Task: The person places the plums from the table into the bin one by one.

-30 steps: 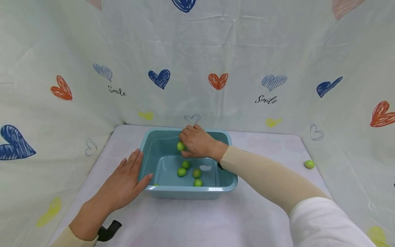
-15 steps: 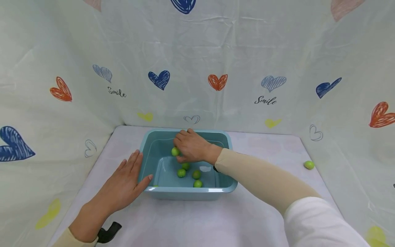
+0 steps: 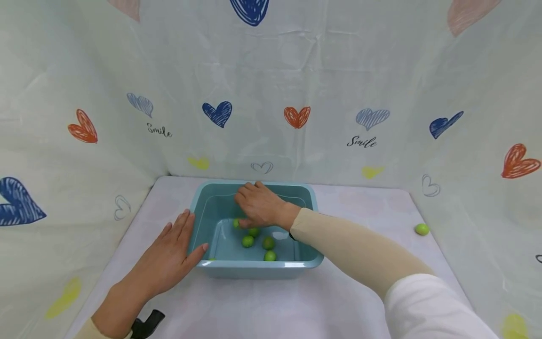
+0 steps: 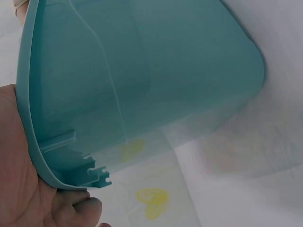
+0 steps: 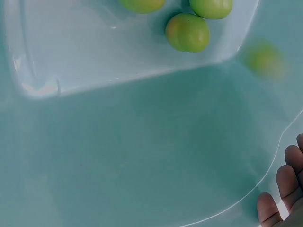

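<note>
A light blue plastic basin [image 3: 258, 264] stands on the table. Flat against its left rim lies my left hand [image 3: 163, 256], fingers straight; the left wrist view shows the palm at the rim [image 4: 26, 113]. Inside the basin's far half hovers my right hand [image 3: 262, 207]. Its fingertips [image 5: 286, 182] are apart and hold nothing in the right wrist view. Just off them a small round green fruit [image 5: 264, 59] is blurred in mid-air, partly behind the thumb in the head view. Several similar fruits [image 3: 247, 241] sit on the basin floor, one mostly hidden by the near wall.
Another green fruit [image 3: 422, 229] lies on the table near its right edge. A white tablecloth [image 3: 360, 207] covers the table, and a white sheet printed with hearts [image 3: 296, 117] hangs behind and at both sides.
My right hand has moved a little left and down inside the basin and let go of the green fruit, which has dropped lower. The left hand stays at the rim.
</note>
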{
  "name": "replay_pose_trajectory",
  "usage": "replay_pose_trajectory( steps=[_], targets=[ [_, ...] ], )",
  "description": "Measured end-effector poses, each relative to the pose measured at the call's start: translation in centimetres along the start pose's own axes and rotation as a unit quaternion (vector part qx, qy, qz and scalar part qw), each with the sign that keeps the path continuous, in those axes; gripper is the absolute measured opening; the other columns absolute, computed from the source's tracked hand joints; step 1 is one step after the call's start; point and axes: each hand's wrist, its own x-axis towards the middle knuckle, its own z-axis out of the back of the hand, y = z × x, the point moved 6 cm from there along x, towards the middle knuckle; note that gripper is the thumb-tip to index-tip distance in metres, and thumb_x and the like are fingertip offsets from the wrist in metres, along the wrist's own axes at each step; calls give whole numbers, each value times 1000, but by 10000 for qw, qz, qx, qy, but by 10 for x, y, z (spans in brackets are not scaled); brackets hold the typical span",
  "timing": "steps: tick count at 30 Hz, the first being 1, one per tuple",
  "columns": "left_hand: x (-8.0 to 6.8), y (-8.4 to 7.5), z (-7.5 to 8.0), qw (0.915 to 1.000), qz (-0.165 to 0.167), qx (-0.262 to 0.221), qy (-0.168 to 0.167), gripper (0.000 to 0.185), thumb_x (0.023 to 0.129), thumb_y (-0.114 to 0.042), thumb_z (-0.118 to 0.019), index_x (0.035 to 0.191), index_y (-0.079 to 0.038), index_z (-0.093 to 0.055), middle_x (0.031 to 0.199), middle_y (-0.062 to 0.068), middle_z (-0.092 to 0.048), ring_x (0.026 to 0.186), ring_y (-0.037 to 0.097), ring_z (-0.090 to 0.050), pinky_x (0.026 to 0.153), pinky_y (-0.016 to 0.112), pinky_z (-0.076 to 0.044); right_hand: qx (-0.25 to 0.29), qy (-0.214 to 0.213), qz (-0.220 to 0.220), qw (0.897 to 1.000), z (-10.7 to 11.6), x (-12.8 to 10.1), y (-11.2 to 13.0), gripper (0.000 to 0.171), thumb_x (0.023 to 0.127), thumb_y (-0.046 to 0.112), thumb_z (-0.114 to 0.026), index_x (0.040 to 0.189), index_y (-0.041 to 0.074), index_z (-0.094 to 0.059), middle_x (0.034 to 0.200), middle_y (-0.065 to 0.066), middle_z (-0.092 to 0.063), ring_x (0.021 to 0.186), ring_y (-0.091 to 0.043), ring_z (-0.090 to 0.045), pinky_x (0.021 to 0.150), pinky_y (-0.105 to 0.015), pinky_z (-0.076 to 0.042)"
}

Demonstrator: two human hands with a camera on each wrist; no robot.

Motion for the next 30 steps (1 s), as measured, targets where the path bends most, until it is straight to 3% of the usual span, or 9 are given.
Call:
replay_pose_trajectory(
  steps=[6, 11, 22, 30],
  targets=[
    [1, -2, -3, 10000, 0, -75, 18, 91, 108, -58, -47, 163, 10, -22, 171, 30, -23, 158, 46, -27, 123, 68, -29, -123, 200, -112, 9997, -1, -5, -1, 45, 97, 54, -68, 113, 12, -62, 100, -2, -59, 93, -21, -51, 80, -34, -38],
    [0, -2, -2, 10000, 24, -80, 9, 92, 108, -60, -48, 163, 10, -23, 171, 29, -23, 157, 46, -28, 123, 68, -28, -234, -84, -162, 9996, 7, -7, -5, 42, 98, 53, -67, 111, 13, -63, 99, -1, -60, 88, -20, -50, 75, -33, -35],
    [-3, 1, -2, 9999, 89, -113, 7, 93, 107, -60, -50, 163, 9, -23, 171, 29, -22, 157, 47, -28, 122, 68, -29, 261, -672, -610, 9955, 62, -22, -26, 36, 98, 42, -69, 115, 10, -67, 106, -3, -65, 97, -23, -55, 82, -37, -44],
    [-3, 0, -2, 9999, 110, -88, 12, 93, 106, -58, -53, 163, 9, -23, 171, 29, -22, 156, 48, -29, 122, 69, -29, 24, -1065, -1215, 9869, 98, -63, -65, 32, 96, 37, -70, 113, 9, -69, 106, -5, -67, 98, -26, -57, 82, -41, -45]
  ],
)
